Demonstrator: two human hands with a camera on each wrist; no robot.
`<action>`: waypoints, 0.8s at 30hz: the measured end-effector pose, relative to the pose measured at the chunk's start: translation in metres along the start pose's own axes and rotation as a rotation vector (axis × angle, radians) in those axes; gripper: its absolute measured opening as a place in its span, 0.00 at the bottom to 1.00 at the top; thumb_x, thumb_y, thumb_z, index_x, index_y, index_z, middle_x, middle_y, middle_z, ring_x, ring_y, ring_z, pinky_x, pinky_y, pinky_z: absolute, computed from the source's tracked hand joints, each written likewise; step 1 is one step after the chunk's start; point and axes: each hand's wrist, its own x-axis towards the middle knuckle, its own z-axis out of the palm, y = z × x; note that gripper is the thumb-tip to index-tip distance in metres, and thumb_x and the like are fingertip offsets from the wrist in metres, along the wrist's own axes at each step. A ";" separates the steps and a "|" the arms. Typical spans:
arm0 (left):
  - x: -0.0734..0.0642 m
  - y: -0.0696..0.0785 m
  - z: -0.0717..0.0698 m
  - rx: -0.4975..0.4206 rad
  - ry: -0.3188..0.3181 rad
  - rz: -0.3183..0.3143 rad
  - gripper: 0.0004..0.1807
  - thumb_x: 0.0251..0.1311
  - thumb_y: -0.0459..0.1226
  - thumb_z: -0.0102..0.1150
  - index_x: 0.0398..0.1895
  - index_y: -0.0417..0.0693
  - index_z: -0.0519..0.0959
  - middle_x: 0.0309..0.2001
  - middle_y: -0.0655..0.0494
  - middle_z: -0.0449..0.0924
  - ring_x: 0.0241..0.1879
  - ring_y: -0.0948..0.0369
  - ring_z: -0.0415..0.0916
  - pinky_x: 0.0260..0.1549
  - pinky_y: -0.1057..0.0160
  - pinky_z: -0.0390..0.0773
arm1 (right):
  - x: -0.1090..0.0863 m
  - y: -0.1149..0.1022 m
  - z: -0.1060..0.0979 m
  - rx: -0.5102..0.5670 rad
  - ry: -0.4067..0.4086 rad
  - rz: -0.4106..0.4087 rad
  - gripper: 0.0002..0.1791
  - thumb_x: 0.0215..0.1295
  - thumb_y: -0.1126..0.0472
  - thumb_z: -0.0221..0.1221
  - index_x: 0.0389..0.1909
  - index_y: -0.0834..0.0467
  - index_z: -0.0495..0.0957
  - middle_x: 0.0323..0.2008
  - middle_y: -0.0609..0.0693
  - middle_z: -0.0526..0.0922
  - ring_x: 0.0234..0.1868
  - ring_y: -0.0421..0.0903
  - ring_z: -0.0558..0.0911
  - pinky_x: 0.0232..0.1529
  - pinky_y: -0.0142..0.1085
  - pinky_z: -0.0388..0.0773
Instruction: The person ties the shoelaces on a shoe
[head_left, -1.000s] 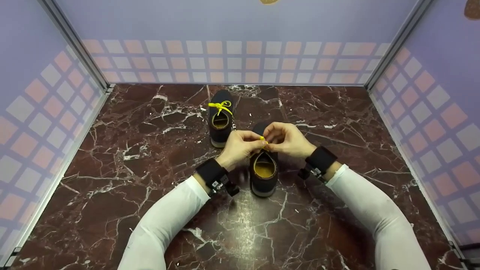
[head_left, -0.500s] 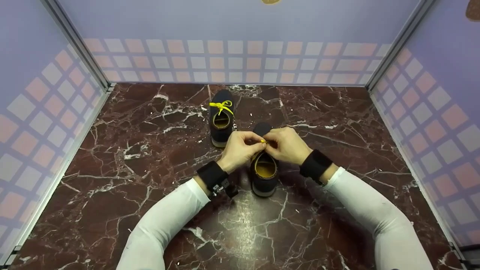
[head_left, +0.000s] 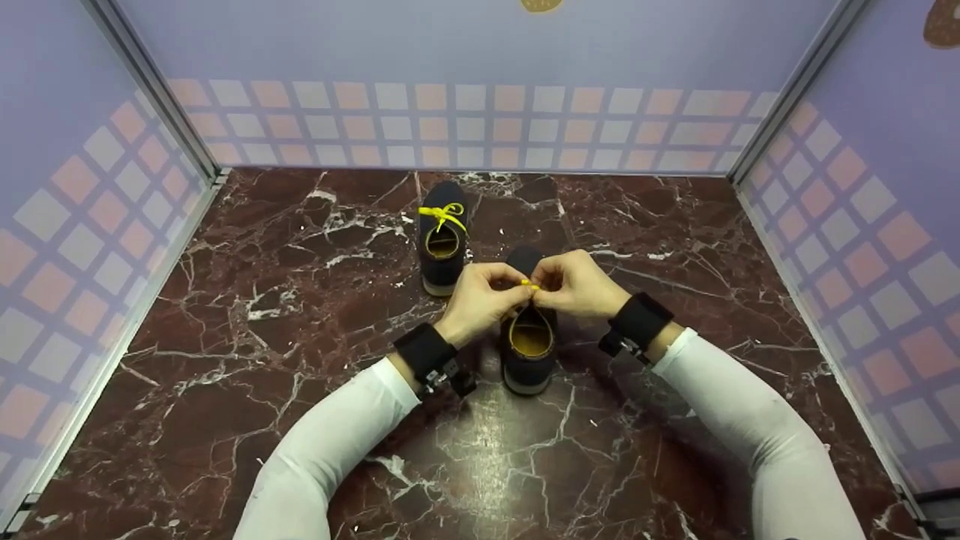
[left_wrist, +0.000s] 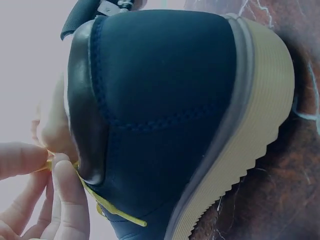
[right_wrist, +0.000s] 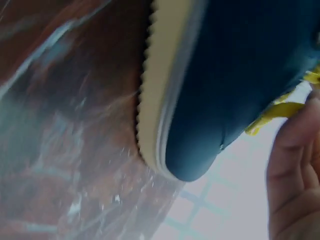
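Note:
A dark shoe (head_left: 527,371) with a yellow insole stands upright on the floor, toe pointing away. My left hand (head_left: 480,300) pinches its yellow shoelace (left_wrist: 122,215) between thumb and forefinger, just above the shoe's opening. Against it, my right hand (head_left: 581,285) also pinches the lace, and a yellow strand (right_wrist: 282,110) shows at its fingertips in the right wrist view. The fingers hide most of the lacing and how the strands cross. One loose lace end hangs down the shoe's side in the left wrist view.
Farther back and to the left stands a matching shoe (head_left: 442,274), its yellow lace tied in a bow (head_left: 444,214). Dark red marble-patterned flooring (head_left: 300,420) lies all around. Lilac walls with pink and white squares (head_left: 510,124) enclose the back and both sides.
My right hand first turned inward over the lace beside the left fingertips, then rolled back out slightly, with yellow at its fingertips. The left hand and both shoes stayed nearly still.

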 end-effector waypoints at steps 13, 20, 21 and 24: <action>0.003 -0.001 0.001 0.349 0.008 0.207 0.03 0.59 0.34 0.75 0.34 0.44 0.92 0.33 0.50 0.95 0.31 0.69 0.84 0.35 0.74 0.80 | 0.001 0.005 -0.007 0.268 -0.183 0.151 0.03 0.62 0.74 0.66 0.33 0.65 0.86 0.23 0.40 0.84 0.21 0.31 0.78 0.24 0.23 0.74; 0.001 -0.004 0.005 0.534 0.038 0.394 0.02 0.56 0.31 0.75 0.31 0.46 0.89 0.32 0.51 0.91 0.31 0.59 0.86 0.33 0.71 0.79 | -0.002 0.004 -0.018 0.489 -0.242 0.341 0.15 0.76 0.66 0.55 0.47 0.71 0.87 0.22 0.44 0.87 0.20 0.40 0.86 0.24 0.35 0.86; 0.000 -0.004 0.005 0.544 0.040 0.414 0.03 0.56 0.30 0.74 0.31 0.45 0.88 0.31 0.51 0.90 0.31 0.59 0.86 0.33 0.70 0.79 | -0.002 0.003 -0.019 0.506 -0.245 0.371 0.15 0.78 0.65 0.55 0.47 0.70 0.87 0.22 0.44 0.88 0.21 0.40 0.86 0.24 0.35 0.86; -0.001 -0.004 0.007 0.576 0.040 0.470 0.04 0.55 0.29 0.74 0.30 0.45 0.87 0.31 0.51 0.88 0.31 0.58 0.85 0.33 0.68 0.81 | -0.001 0.001 -0.021 0.547 -0.274 0.435 0.12 0.79 0.64 0.57 0.46 0.65 0.88 0.23 0.44 0.88 0.22 0.39 0.87 0.25 0.32 0.86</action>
